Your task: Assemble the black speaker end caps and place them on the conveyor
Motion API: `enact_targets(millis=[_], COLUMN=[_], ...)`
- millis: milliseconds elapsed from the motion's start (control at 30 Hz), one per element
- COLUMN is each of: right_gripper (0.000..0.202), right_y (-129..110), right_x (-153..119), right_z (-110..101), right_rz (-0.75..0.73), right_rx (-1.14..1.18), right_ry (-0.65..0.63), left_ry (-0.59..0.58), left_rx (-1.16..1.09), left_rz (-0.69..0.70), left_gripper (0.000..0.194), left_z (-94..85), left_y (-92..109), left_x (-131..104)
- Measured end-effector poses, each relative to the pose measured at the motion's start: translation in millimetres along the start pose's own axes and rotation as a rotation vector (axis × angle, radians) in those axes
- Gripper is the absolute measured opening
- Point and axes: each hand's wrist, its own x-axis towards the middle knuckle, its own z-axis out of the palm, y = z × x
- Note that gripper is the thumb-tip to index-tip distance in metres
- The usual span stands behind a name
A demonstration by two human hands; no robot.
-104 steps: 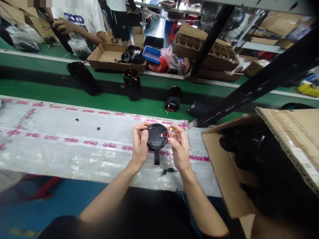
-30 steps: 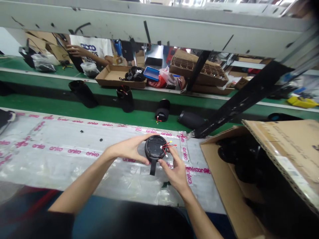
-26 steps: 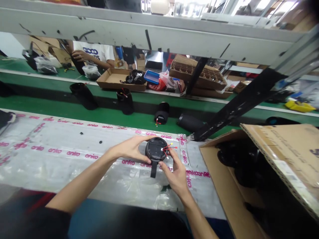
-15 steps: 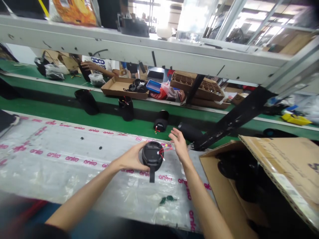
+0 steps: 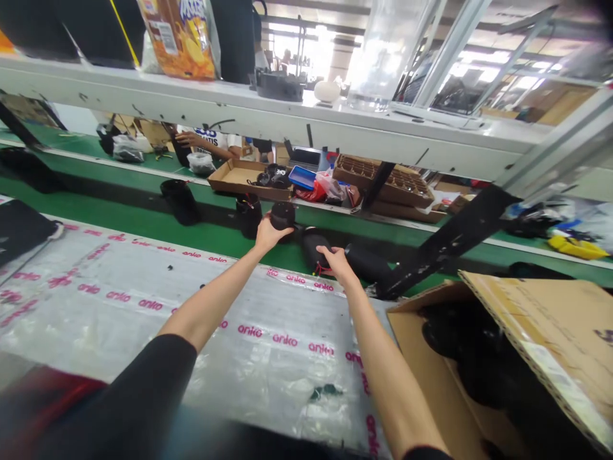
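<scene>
My left hand point(image 5: 271, 234) grips a short round black housing point(image 5: 282, 215) over the green belt point(image 5: 218, 239). Around the side of a black cylinder point(image 5: 311, 246), which lies on the belt with thin red and yellow wires at its near end, the fingers of my right hand point(image 5: 335, 260) are closed. Just left of the held housing stands another black cylinder point(image 5: 248, 220) with wires at its top. A further black cylinder point(image 5: 366, 260) lies to the right of my right hand.
A plastic-covered bench point(image 5: 201, 345) with pink lettering lies in front of me. On the right stands an open cardboard box point(image 5: 416, 358) of black parts. A dark slanted post point(image 5: 450, 239) and a white shelf point(image 5: 268, 118) frame the belt. Across it, a co-worker's hand point(image 5: 189, 138) shows.
My left hand has carried the round black housing from above the bench forward onto the belt side. My right hand has left the wires and closed on the lying cylinder. The view has shifted.
</scene>
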Motion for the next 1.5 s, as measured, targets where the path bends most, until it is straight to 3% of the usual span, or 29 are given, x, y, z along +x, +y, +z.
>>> enact_targets(millis=[133, 233, 333, 433, 500, 567, 633, 700, 767, 867, 933, 1033, 1133, 1200, 1300, 1400, 1500], right_gripper=[0.072, 0.076, 0.076, 0.080, 0.082, 0.079, 0.078, 0.089, 0.105, 0.097, 0.081, 0.071, 0.063, 0.060, 0.060, 0.062, 0.063], right_y=[-25.3, -56.0, -86.9, -107.8, -113.6, -112.1, -103.2, -87.2, -65.8, -31.9, -15.6, -7.9, -15.3, -22.6, -30.9, -35.3, -38.5], right_x=[-61.6, -113.7, -155.8, -178.9, -182.6, -180.5, -177.8, -179.4, -187.6, -208.7, -223.3, -237.6, -241.8, -242.2, -243.7, -246.4, -247.3], right_z=[-65.0, -104.0, -119.1, -112.9, -103.9, -96.0, -90.2, -84.7, -77.0, -60.3, -49.1, -36.9, -27.4, -19.0, -2.6, 11.9, 17.9], right_rz=[0.149, 0.056, -0.030, -0.111, -0.179, -0.266, -0.342, -0.350, -0.268, -0.101, -0.033, -0.024, -0.062, -0.056, 0.019, 0.080, 0.082], right_rx=[-0.180, -0.289, -0.464, -0.588, -0.639, -0.643, -0.599, -0.511, -0.343, 0.022, 0.188, 0.235, 0.151, 0.094, 0.064, 0.050, 0.051], right_ry=[-0.051, -0.222, -0.435, -0.626, -0.682, -0.689, -0.600, -0.407, -0.242, -0.223, -0.212, -0.083, 0.041, 0.133, 0.259, 0.320, 0.339], left_ry=[-0.077, -0.134, -0.151, -0.204, -0.368, -0.781, -0.951, -0.872, -0.658, -0.423, -0.460, -0.541, -0.356, -0.251, -0.234, -0.291, -0.449], left_rx=[-0.015, -0.023, -0.028, -0.070, -0.152, -0.325, -0.395, -0.465, -0.534, -0.575, -0.572, -0.522, -0.418, -0.384, -0.378, -0.416, -0.541], left_rz=[-0.036, -0.058, -0.086, -0.047, 0.035, 0.181, 0.184, 0.124, 0.070, 0.072, 0.146, 0.302, 0.379, 0.352, 0.224, 0.120, 0.122], left_gripper=[0.083, 0.086, 0.079, 0.061, 0.059, 0.091, 0.110, 0.106, 0.100, 0.106, 0.107, 0.095, 0.079, 0.069, 0.061, 0.060, 0.070], left_z=[0.0, -10.8, -27.1, -43.7, -51.1, -52.5, -46.7, -34.8, -20.3, -3.2, 1.3, 1.7, 5.2, 10.0, 13.3, 7.4, -2.0], left_y=[-9.9, -13.6, -9.9, 6.9, 23.3, 38.6, 47.8, 49.1, 44.7, 36.7, 34.1, 33.8, 37.0, 42.1, 52.8, 59.2, 56.5], left_x=[14.5, 11.3, -15.8, -69.1, -112.7, -155.5, -192.5, -221.8, -244.1, -265.7, -272.8, -276.3, -280.6, -287.3, -299.3, -303.5, -297.2])
